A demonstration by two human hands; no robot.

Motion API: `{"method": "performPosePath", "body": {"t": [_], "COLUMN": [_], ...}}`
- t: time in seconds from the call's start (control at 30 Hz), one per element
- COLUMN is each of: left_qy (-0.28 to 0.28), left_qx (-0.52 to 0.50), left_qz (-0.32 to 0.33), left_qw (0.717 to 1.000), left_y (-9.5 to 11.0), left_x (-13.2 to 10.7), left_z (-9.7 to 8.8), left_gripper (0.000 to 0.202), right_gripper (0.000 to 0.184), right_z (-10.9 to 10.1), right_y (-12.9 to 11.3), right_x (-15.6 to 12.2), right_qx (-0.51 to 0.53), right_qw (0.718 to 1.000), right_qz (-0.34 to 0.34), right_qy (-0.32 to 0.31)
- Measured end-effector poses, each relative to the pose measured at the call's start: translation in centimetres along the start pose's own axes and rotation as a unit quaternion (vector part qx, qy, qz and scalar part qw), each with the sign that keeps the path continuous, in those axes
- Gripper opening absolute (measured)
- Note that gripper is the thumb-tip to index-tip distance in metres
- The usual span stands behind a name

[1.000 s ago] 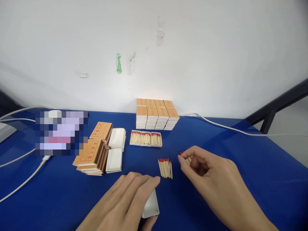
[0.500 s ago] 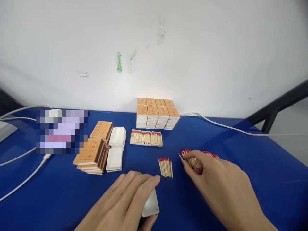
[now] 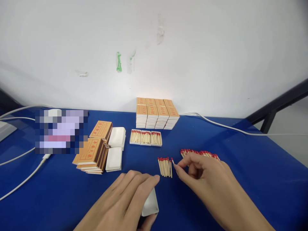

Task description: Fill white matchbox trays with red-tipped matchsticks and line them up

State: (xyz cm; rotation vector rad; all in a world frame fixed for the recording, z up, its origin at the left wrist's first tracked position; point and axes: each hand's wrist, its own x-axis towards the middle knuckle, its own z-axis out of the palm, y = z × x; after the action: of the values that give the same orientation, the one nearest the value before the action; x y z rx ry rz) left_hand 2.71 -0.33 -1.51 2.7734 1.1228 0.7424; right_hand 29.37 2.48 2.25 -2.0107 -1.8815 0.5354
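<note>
Blue table (image 3: 48, 192). Matchbox sleeves (image 3: 92, 154) stacked far left, white trays (image 3: 115, 158) beside. Left hand (image 3: 120, 205) closed over white tray (image 3: 150, 205), near edge. Small match bundle (image 3: 165, 166) just right of it. Right hand (image 3: 204, 179) pinching single match (image 3: 172, 161) beside bundle. Loose match pile (image 3: 199, 154) behind right hand.

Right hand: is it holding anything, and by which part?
The right hand pinches a single match by its wooden shaft, red head up, beside the small match row. The left hand covers a white tray.
</note>
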Motion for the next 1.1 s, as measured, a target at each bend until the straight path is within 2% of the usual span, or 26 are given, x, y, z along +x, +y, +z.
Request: {"method": "performPosePath", "body": {"t": [0.2, 0.33, 0.47, 0.7, 0.8, 0.97, 1.1], "left_qy": [-0.002, 0.002, 0.007, 0.011, 0.015, 0.015, 0.012], "left_qx": [0.008, 0.017, 0.018, 0.017, 0.013, 0.023, 0.023], "left_qz": [-0.007, 0.002, 0.006, 0.000, -0.005, -0.002, 0.000], "left_qw": [1.000, 1.000, 1.000, 1.000, 1.000, 1.000, 1.000], "left_y": [-0.1, -0.1, 0.0, 0.1, 0.3, 0.4, 0.2], "left_x": [0.3, 0.4, 0.3, 0.4, 0.5, 0.5, 0.4], "left_z": [0.2, 0.3, 0.3, 0.1, 0.1, 0.0, 0.1], "left_gripper": [0.053, 0.053, 0.049, 0.047, 0.047, 0.046, 0.046], "right_gripper": [0.026, 0.039, 0.049, 0.036, 0.029, 0.028, 0.027], "right_z": [0.4, 0.4, -0.2, -0.3, 0.0, 0.3, 0.4], "right_y": [-0.9, -1.0, -0.6, 0.7, 0.8, 0.7, 0.6], "right_x": [0.3, 0.2, 0.3, 0.5, 0.2, -0.1, -0.1], "right_qx": [0.026, 0.046, 0.025, -0.087, -0.104, -0.142, -0.137], "right_qw": [0.999, 0.999, 0.999, 0.986, 0.987, 0.987, 0.989], "right_qz": [0.017, 0.004, -0.008, 0.003, -0.012, -0.012, -0.016], "right_qy": [-0.023, -0.026, 0.043, 0.145, 0.123, 0.072, 0.055]}}
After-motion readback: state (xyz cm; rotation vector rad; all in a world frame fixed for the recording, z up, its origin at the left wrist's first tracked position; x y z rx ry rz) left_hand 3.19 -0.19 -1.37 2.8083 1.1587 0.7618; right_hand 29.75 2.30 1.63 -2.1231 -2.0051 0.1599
